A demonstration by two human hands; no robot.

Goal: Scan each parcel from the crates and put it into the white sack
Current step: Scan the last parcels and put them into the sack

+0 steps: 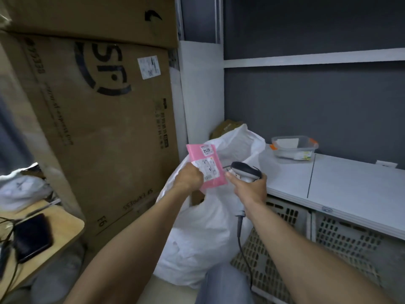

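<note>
Above the white sack [197, 238], the left hand [189, 177], fingers curled, grips a pink parcel [198, 155] labelled "4014". Just beside it the right hand [252, 187], fingers wrapped, grips a grey scanner [243, 171]; left of the sack, a carton [105, 128] reads "SF EXPRESS".

Left hand [189, 177] holds pink parcel [206, 166] before scanner [244, 172] in right hand [249, 188].
</note>
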